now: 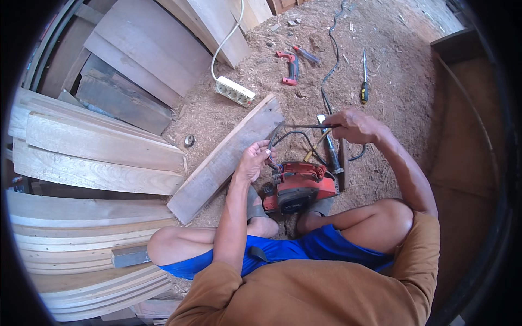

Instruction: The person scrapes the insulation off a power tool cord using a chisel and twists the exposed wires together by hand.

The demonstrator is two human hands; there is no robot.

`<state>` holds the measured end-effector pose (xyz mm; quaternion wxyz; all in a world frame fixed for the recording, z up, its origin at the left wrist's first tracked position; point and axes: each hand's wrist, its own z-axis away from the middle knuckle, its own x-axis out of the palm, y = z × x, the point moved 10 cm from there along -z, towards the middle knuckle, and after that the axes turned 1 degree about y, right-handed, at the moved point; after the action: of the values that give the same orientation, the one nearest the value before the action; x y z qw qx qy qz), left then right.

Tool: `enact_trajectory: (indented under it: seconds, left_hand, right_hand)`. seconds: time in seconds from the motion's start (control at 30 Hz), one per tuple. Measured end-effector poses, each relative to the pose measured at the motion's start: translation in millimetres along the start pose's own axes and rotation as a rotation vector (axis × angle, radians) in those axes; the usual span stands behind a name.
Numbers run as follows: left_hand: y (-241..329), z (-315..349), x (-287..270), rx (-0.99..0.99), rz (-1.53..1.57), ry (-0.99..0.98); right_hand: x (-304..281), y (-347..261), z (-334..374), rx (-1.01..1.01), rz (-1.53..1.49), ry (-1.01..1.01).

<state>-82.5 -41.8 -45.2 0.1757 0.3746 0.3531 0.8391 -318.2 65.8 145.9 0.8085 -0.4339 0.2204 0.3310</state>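
Note:
Between my feet stands a red and black power tool (299,187), which looks like an electric planer with its upper part opened up. A black cable (296,132) loops beside it. My left hand (253,162) is closed on the end of this cable, fingers pinched, just above the tool's left side. My right hand (354,126) grips a thin dark tool (310,126) that points left toward the cable end; its exact kind is unclear. Under the right hand lie a chisel-like tool (331,149) and a dark brown stick (343,168).
A wooden plank (228,157) lies left of the power tool. Farther off are a white power strip (235,91), a red and black handle piece (290,69) and a screwdriver (364,81). A tape roll (189,140) rests near stacked boards (98,168). Shavings cover the ground.

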Motion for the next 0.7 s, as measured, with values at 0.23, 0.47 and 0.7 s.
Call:
enact_trajectory:
  seconds: [0.23,0.47,0.7]
  left_hand:
    - [3,1,6,-0.006,0.048,0.016]
    - [5,-1,27,0.022,-0.187,-0.005]
    - [12,8,59,-0.027,-0.283,-0.058]
  right_hand:
    - [4,-24,-6,-0.11,-0.072,0.048]
    - [14,-22,-19,-0.241,0.003,0.164]
    - [29,-13,-29,-0.237,-0.095,0.097]
